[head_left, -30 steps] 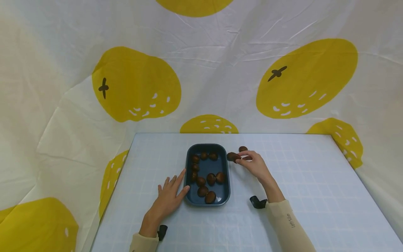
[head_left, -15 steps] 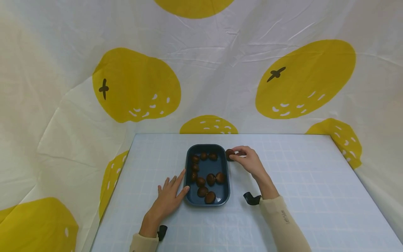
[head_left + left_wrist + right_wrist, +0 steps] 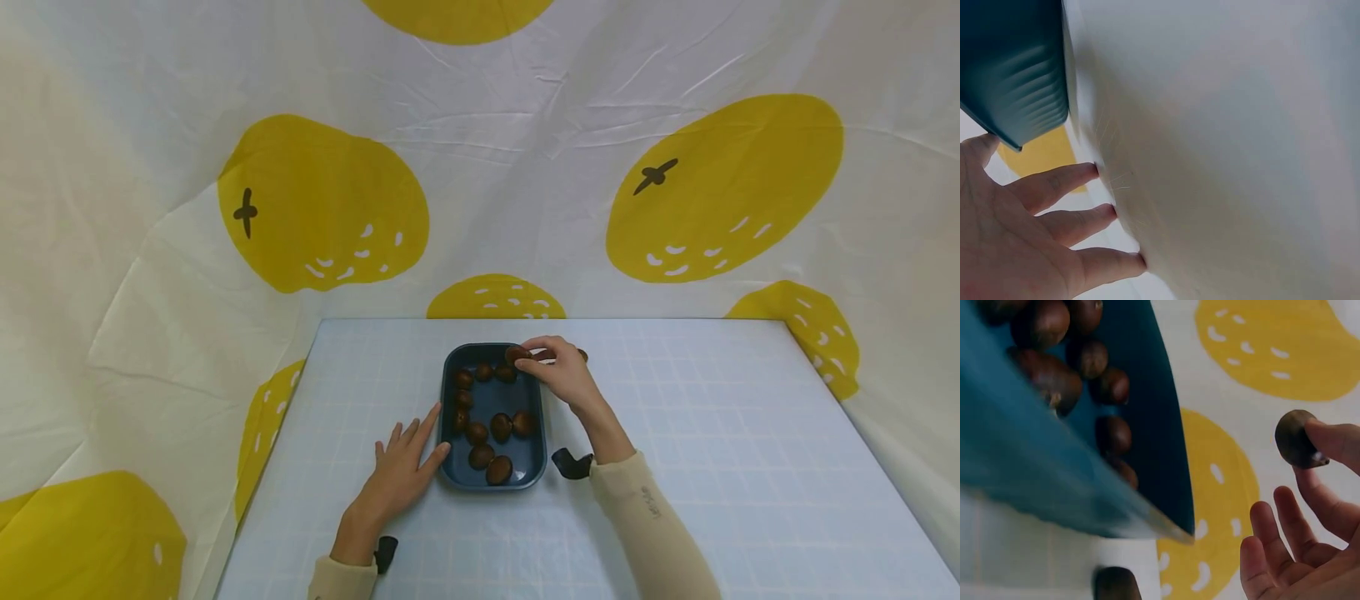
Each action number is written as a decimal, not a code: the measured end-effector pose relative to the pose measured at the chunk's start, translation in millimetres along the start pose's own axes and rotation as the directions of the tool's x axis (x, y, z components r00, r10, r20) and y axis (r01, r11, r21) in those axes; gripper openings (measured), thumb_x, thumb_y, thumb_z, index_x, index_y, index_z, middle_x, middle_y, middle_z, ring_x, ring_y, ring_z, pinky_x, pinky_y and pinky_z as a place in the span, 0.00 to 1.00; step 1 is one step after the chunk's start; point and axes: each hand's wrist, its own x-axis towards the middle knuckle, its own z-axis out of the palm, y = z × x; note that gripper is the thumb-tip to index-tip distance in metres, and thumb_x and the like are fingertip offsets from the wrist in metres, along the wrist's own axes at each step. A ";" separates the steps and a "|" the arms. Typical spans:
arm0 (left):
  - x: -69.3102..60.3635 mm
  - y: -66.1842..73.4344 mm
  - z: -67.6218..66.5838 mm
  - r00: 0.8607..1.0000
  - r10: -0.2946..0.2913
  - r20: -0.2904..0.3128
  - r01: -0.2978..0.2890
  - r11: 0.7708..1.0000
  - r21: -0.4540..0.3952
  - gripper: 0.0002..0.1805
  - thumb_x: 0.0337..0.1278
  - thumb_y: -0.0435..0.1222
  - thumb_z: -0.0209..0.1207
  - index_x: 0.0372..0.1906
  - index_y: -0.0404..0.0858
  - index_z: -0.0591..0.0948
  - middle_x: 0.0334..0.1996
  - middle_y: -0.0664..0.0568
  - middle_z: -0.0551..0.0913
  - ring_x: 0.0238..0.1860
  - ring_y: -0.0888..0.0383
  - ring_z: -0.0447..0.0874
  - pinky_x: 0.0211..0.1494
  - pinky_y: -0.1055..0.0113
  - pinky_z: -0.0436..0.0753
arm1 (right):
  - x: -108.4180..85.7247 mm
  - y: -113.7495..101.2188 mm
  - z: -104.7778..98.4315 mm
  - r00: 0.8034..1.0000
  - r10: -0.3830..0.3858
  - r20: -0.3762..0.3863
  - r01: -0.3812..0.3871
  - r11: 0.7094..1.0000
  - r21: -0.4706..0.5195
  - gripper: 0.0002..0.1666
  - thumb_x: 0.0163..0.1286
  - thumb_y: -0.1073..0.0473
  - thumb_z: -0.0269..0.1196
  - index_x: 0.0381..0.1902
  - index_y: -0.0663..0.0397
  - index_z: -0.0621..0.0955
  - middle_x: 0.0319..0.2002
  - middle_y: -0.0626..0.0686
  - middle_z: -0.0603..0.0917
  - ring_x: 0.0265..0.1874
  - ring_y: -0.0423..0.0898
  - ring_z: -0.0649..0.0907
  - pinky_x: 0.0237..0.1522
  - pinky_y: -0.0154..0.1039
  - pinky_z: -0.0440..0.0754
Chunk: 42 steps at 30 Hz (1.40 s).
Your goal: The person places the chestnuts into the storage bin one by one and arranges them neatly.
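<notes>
A dark blue rectangular tray [image 3: 542, 467] holds several brown chestnuts [image 3: 501, 427] along its left side and near its front. My right hand [image 3: 566, 375] pinches one chestnut [image 3: 1297, 439] between thumb and index finger. In the head view that chestnut sits over the tray's far right corner; in the right wrist view the other fingers are half bent beneath it. My left hand [image 3: 405, 467] lies at the tray's left side with its fingers spread, fingertips against the rim. In the left wrist view one finger touches the tray rim and others rest on the table.
Another chestnut [image 3: 582, 355] on the table shows partly behind the right hand. A dark rounded thing [image 3: 1116, 584] is beside the tray in the right wrist view. White cloth with yellow fruit prints [image 3: 322, 200] hangs behind the pale checked table [image 3: 712, 433].
My right hand has picked a chestnut from those right of the tray and carried it left, over the tray's far right corner. The left hand stays at the tray.
</notes>
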 end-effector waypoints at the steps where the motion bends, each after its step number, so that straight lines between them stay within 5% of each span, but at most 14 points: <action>1: -0.2 0.1 -0.1 1.000 0.000 -0.001 0.000 1.000 0.002 0.37 0.71 0.65 0.44 0.79 0.68 0.49 0.74 0.37 0.62 0.74 0.29 0.46 0.65 0.23 0.39 | 0.6 -1.8 2.5 1.000 0.002 0.008 -0.002 1.000 0.008 0.20 0.65 0.55 0.72 0.52 0.58 0.84 0.55 0.60 0.78 0.48 0.57 0.80 0.43 0.45 0.81; 9: 0.2 -0.5 1.1 1.000 0.020 -0.016 -0.020 1.000 0.006 0.38 0.70 0.66 0.44 0.80 0.65 0.51 0.73 0.35 0.63 0.74 0.27 0.47 0.64 0.22 0.40 | 4.9 -4.3 19.1 0.999 -0.014 0.033 0.013 0.999 0.043 0.22 0.65 0.59 0.71 0.54 0.64 0.82 0.53 0.64 0.77 0.47 0.59 0.78 0.41 0.43 0.78; 18: 1.3 -2.2 2.0 1.000 0.006 0.008 -0.006 1.000 0.007 0.38 0.68 0.68 0.42 0.79 0.68 0.48 0.74 0.36 0.61 0.75 0.29 0.46 0.65 0.23 0.39 | 8.9 -2.3 33.1 0.998 -0.036 0.042 0.036 0.999 0.016 0.17 0.64 0.58 0.72 0.49 0.59 0.84 0.50 0.59 0.79 0.46 0.56 0.81 0.45 0.46 0.80; 36: 2.6 -3.4 3.0 1.000 0.000 0.004 0.000 1.000 0.013 0.38 0.70 0.66 0.44 0.80 0.67 0.49 0.74 0.36 0.62 0.74 0.28 0.46 0.65 0.23 0.39 | 8.8 -0.9 37.5 0.998 -0.017 0.065 0.017 1.000 -0.001 0.21 0.66 0.56 0.70 0.54 0.61 0.83 0.53 0.56 0.79 0.50 0.57 0.81 0.51 0.51 0.80; 42: 1.9 -3.5 2.6 1.000 0.003 0.002 -0.003 1.000 0.016 0.38 0.70 0.66 0.44 0.80 0.67 0.48 0.74 0.35 0.61 0.74 0.28 0.46 0.65 0.23 0.38 | 3.7 -12.9 35.4 0.997 -0.041 0.069 0.040 0.999 0.012 0.19 0.67 0.60 0.69 0.53 0.64 0.82 0.54 0.64 0.79 0.51 0.63 0.80 0.52 0.54 0.79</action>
